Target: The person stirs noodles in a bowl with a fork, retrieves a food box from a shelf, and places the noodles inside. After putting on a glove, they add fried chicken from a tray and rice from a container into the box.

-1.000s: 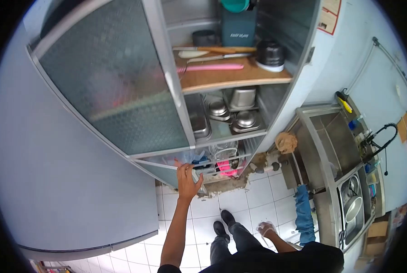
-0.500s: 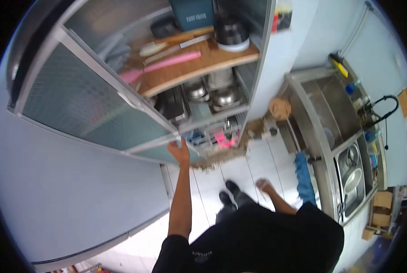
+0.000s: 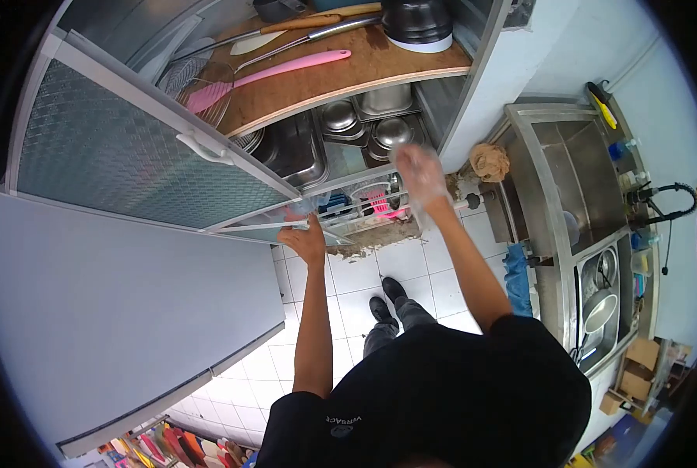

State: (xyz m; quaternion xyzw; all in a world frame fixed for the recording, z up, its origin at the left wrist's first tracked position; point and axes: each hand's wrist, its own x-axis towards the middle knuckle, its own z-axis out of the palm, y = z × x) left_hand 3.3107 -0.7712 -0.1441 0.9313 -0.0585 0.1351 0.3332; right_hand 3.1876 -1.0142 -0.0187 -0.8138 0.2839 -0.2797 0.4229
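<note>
My left hand (image 3: 305, 242) is at the edge of the lower glass cabinet door (image 3: 256, 233), its thumb raised along the frame and its fingers curled at the edge. My right hand (image 3: 420, 173) is smeared by motion in front of the middle shelf, close to a round steel lid (image 3: 394, 131); a see-through film shows around it, and I cannot tell whether it holds anything. Beside that lid on the shelf are another steel lid (image 3: 339, 116) and a deep steel tray (image 3: 294, 156). Lower down, a pink plastic basket (image 3: 378, 203) shows inside the cabinet.
A pink spatula (image 3: 294, 69), long-handled utensils and a black pot (image 3: 417, 23) lie on the wooden shelf (image 3: 364, 72). The upper glass door (image 3: 130, 156) stands swung out to the left. At the right is a steel sink (image 3: 571, 171) with a black faucet (image 3: 672, 191).
My right hand has risen from beside my body to the middle shelf. My left hand stays at the door edge, slightly higher in view. The view has shifted closer to the cabinet.
</note>
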